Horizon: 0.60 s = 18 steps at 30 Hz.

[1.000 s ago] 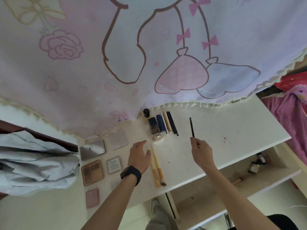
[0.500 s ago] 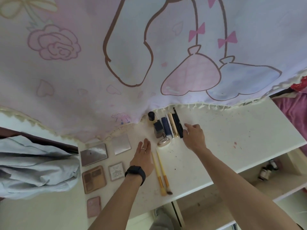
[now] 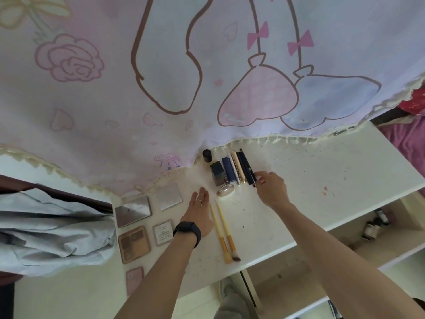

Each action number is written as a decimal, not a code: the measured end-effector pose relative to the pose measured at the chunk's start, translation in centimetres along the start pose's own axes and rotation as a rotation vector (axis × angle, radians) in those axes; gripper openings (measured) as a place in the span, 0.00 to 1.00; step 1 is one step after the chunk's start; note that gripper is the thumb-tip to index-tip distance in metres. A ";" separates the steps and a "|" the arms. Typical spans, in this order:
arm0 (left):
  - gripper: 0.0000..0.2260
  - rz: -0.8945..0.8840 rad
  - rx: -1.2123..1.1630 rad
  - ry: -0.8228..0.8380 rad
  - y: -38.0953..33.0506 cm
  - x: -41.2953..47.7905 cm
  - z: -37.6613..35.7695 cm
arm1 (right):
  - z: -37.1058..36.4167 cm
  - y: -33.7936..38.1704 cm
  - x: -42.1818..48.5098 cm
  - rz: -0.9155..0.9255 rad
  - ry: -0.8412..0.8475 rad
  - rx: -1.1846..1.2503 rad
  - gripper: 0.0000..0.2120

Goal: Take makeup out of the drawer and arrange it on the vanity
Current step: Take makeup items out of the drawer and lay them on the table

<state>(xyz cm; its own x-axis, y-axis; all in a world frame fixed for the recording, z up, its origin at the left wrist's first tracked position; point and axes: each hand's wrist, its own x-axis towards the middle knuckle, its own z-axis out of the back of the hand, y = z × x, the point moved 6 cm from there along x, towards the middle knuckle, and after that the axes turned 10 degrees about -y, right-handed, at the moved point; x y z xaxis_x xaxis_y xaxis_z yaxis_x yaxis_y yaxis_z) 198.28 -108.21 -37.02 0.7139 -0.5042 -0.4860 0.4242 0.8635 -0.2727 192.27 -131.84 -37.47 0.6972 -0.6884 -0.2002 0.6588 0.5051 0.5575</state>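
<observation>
On the white vanity top (image 3: 326, 171) a row of makeup lies under the curtain hem: a black-capped bottle (image 3: 207, 155), a dark square bottle (image 3: 217, 173), a blue tube (image 3: 228, 169), a gold tube (image 3: 239, 168) and thin black pencils (image 3: 247, 168). My right hand (image 3: 272, 188) pinches the near end of the outermost black pencil, at the row's right side. My left hand (image 3: 197, 210) rests flat on the top, fingers straight, just left of two yellow-handled brushes (image 3: 224, 233). A round silver compact (image 3: 225, 191) lies between my hands.
Palettes and compacts lie left of my left hand: silver ones (image 3: 133, 210), a brown eyeshadow palette (image 3: 134, 244), a pink one (image 3: 134, 279). A grey cloth (image 3: 53, 229) is heaped at far left. The open drawer (image 3: 299, 270) below right holds small bottles (image 3: 370, 231). A printed curtain (image 3: 207, 65) hangs behind.
My right hand carried a black pencil from mid-table to the right end of the row and laid it there. My left hand slid forward slightly and stays flat.
</observation>
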 end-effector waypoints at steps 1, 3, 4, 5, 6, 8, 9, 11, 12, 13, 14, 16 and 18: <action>0.34 0.001 -0.012 0.011 0.0 0.0 0.1 | 0.1 -0.3 -0.3 -0.012 0.012 0.012 0.17; 0.32 0.019 -0.062 0.011 0.1 -0.3 0.6 | 0.6 -1.0 -1.3 -0.033 0.029 0.045 0.18; 0.31 0.040 -0.095 -0.007 0.1 -0.6 0.9 | 1.2 -1.3 -2.0 -0.030 0.026 0.058 0.17; 0.30 0.064 -0.127 -0.034 0.2 -1.1 1.1 | 1.9 -1.7 -2.8 -0.022 0.013 0.068 0.17; 0.29 0.084 -0.154 -0.065 0.1 -1.7 1.3 | 2.6 -2.2 -3.8 -0.016 0.000 0.081 0.16; 0.28 0.097 -0.182 -0.136 -0.5 -3.5 1.1 | 3.9 -3.9 -6.7 -0.007 -0.002 0.122 0.15; 0.27 0.097 -0.195 -0.172 -1.0 -4.5 0.8 | 4.5 -5.0 -8.5 -0.005 -0.004 0.144 0.14; 0.24 0.087 -0.231 -0.237 -2.6 -6.7 0.0 | 6.1 -7.5 -12.2 0.047 -0.048 0.095 0.12; 0.23 0.070 -0.252 -0.258 -3.8 -7.7 -0.5 | 6.7 -8.7 -14.1 0.113 -0.064 -0.003 0.13; 0.21 0.039 -0.267 -0.270 -5.2 -8.6 -1.2 | 7.0 -10.3 -15.9 0.167 -0.064 -0.085 0.15; 0.20 -0.003 -0.272 -0.269 -6.7 -9.5 -2.0 | 7.2 -12.2 -17.4 0.155 -0.025 -0.129 0.16; 0.20 -0.095 -0.270 -0.236 -10.3 -10.9 -4.2 | 6.9 -16.8 -20.4 0.073 0.067 -0.201 0.20; 0.18 -0.200 -0.273 -0.194 -14.3 -12.0 -7.0 | 7.3 -21.1 -22.7 -0.016 0.070 -0.257 0.19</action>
<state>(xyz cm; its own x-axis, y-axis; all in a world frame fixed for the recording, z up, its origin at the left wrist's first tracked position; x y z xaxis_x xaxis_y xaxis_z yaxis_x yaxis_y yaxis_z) 179.71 -114.43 -33.05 0.7353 -0.6330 -0.2424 0.4200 0.7061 -0.5701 160.46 -130.65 -38.77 0.6977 -0.6646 -0.2674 0.7141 0.6161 0.3324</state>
